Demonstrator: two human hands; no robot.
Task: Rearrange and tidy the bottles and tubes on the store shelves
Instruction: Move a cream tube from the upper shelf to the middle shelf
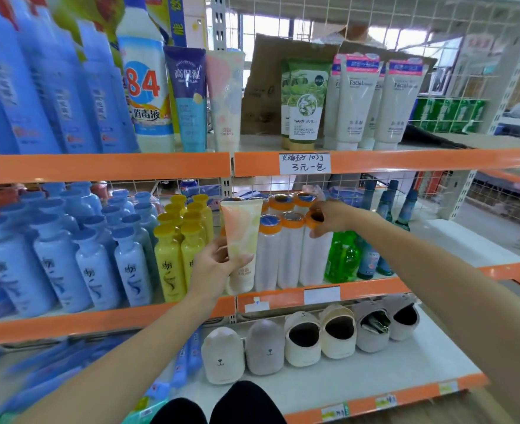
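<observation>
Middle shelf point(372, 289): pastel tube point(243, 240) is standing at front, between yellow bottles point(181, 240) on left and capped white bottles point(286, 252) on right. Slippers point(307, 341) are sitting on shelf below.

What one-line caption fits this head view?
Left hand holds a pastel tube; right hand grips an orange-capped bottle.

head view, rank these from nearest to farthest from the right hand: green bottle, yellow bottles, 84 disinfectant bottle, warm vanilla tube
1. green bottle, just below the right hand on the middle shelf.
2. yellow bottles, same shelf, off to the left past the peach tube.
3. warm vanilla tube, top shelf, above the hand.
4. 84 disinfectant bottle, top shelf, far up-left.
</observation>
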